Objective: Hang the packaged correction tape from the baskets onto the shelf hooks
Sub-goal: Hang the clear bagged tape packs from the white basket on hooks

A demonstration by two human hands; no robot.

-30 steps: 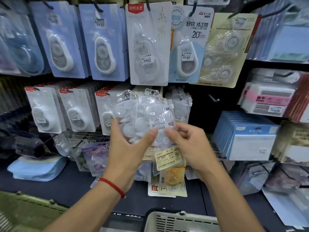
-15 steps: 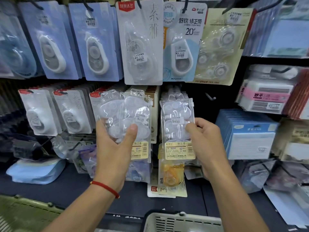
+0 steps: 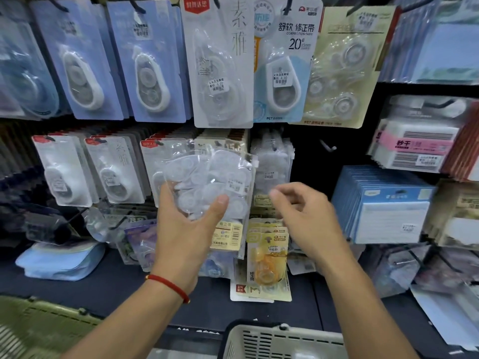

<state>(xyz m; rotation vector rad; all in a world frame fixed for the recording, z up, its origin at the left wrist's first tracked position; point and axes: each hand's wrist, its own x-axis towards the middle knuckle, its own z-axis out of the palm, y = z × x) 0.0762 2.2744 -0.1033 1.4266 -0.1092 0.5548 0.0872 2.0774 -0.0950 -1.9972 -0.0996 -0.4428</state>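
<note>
Sitting nearest at the bottom edge, a pale slatted basket (image 3: 282, 340) shows only its rim and upper wall, and a greenish basket (image 3: 39, 325) lies at the lower left. Above them the left hand (image 3: 186, 229), with a red cord bracelet (image 3: 168, 287) round its wrist, grips a small stack of clear correction tape packs (image 3: 207, 185), thumb curled over the front and fingers wrapped behind, holding them up in front of the middle row of hooks. Just to its right the right hand (image 3: 303, 216) is raised with fingers loosely bent and nothing between them; its blurred fingertips are close to the right edge of the held packs, though whether they touch cannot be told. Behind and below the hands hang yellow-carded tape packs (image 3: 268, 257) over the dark shelf ledge (image 3: 103, 288). Directly behind the right hand, a hook already carries a bundle of the same clear packs (image 3: 272, 161). Left of the held stack hang white-carded tape packs (image 3: 62, 169) in a row. Further right stand blue boxes (image 3: 383, 203), and a bare hook (image 3: 328, 146) juts out of the dark gap beside them. Along the top row hang larger blue and white blister cards (image 3: 223, 63).
</note>
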